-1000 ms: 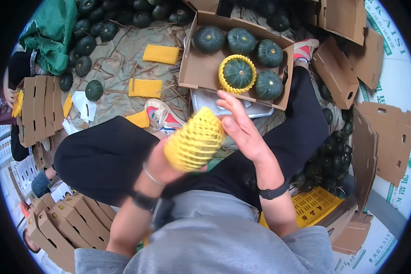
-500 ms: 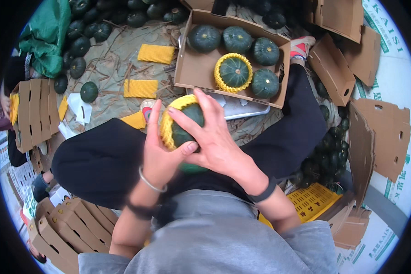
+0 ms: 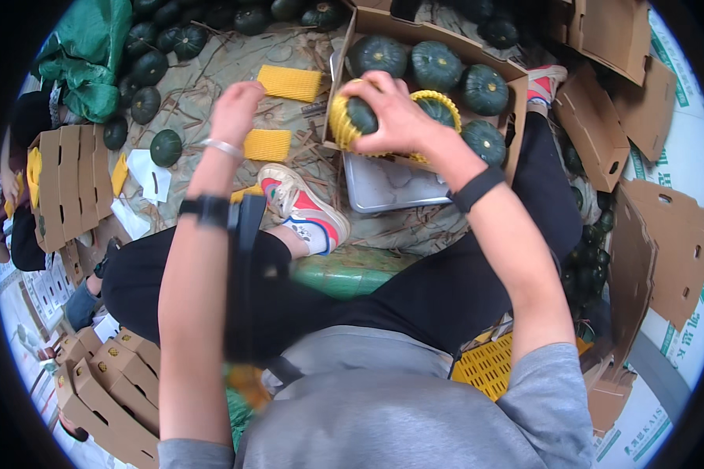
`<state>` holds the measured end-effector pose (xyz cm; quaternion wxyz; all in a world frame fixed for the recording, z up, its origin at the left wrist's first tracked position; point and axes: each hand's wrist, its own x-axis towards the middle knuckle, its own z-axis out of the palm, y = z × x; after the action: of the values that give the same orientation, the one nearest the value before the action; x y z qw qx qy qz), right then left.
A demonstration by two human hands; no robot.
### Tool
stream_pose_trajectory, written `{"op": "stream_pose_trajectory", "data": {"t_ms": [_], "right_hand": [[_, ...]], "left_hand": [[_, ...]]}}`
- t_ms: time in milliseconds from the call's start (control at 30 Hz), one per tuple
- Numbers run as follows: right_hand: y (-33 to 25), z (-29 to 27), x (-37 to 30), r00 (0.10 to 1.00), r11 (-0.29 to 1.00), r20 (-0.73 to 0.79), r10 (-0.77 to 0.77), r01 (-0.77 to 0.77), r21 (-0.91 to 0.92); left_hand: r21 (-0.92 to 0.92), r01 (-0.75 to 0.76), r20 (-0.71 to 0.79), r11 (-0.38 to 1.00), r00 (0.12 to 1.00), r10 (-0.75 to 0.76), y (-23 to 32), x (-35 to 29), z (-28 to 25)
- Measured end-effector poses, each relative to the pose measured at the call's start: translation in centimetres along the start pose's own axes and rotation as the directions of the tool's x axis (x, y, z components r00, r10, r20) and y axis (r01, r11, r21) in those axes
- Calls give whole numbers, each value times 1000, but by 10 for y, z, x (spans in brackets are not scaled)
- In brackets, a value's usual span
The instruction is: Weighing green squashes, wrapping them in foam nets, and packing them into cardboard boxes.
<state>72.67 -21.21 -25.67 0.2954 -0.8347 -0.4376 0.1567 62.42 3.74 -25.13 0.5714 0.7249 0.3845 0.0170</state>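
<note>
My right hand [image 3: 391, 113] grips a dark green pumpkin [image 3: 361, 116] wrapped in a yellow foam net, at the near left corner of an open cardboard box [image 3: 516, 109]. Inside the box sit several bare green pumpkins [image 3: 436, 64], plus another pumpkin [image 3: 440, 112] ringed by a yellow net and partly hidden behind my right hand. My left hand [image 3: 236, 111] reaches forward to the left edge of a flat yellow foam net [image 3: 291, 83] on the ground cloth. Its fingertips are too unclear to show whether they grip the net. A second flat net [image 3: 267, 144] lies nearer.
A grey-white tray [image 3: 391, 187] lies partly under the box. Loose pumpkins [image 3: 145, 104] cover the far left. Stacked cardboard boxes [image 3: 70, 184] stand at left, folded cardboard [image 3: 665, 242] at right. A yellow crate [image 3: 485, 367] is by my right hip. Another person's hand [image 3: 12, 187] shows at far left.
My hands have parted. The right has carried the netted pumpkin from over my lap to the box's near left corner; the left has gone forward to the flat nets.
</note>
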Motion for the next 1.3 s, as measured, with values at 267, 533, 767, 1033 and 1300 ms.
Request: {"op": "stream_pose_trajectory", "data": {"t_ms": [267, 533, 767, 1033, 1300], "right_hand": [[-17, 38, 9, 908, 849, 99, 408, -337, -408], [-98, 4, -76, 947, 881, -107, 303, -235, 412], [-126, 4, -110, 908, 893, -333, 255, -90, 441], [-123, 1, -146, 816, 965, -573, 74, 87, 249], [-113, -24, -157, 880, 950, -445, 166, -22, 311]], "left_hand": [[986, -147, 164, 82, 952, -259, -101, 21, 11], [553, -457, 701, 697, 707, -92, 39, -76, -15], [-258, 259, 576, 931, 815, -67, 14, -194, 21], [-152, 201, 725, 968, 688, -29, 15, -213, 31], [97, 110, 742, 989, 655, -146, 33, -206, 28]]}}
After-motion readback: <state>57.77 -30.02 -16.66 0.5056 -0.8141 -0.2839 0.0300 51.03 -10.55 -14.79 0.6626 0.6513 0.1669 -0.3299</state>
